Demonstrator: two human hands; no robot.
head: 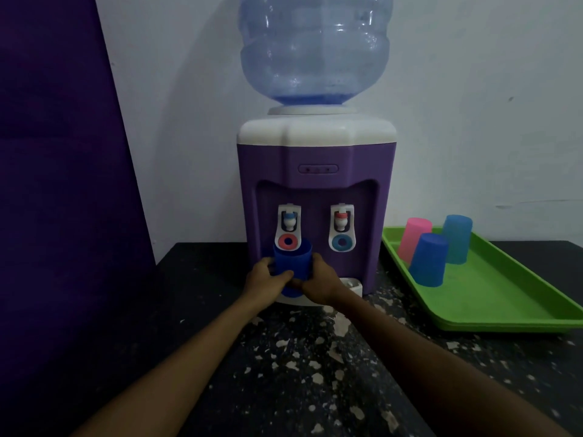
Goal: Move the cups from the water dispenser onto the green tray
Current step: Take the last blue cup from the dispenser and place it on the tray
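Note:
A purple and white water dispenser [315, 197] stands at the back of the dark table, with a large clear bottle on top. Under its left tap an upright blue cup [293, 260] is gripped from both sides: my left hand [266, 282] on its left, my right hand [318, 285] on its right and lower part. The cup's base is hidden behind my fingers. To the right lies the green tray [504, 298]. On it stand three upside-down cups: a pink cup [414, 238], a dark blue cup [429, 260] and a light blue cup [456, 239].
A white drip tray [351, 283] juts from the dispenser's base under the right tap. A dark purple panel [63, 184] rises along the left side. The speckled black table [299, 373] stretches toward me. A white wall is behind the dispenser.

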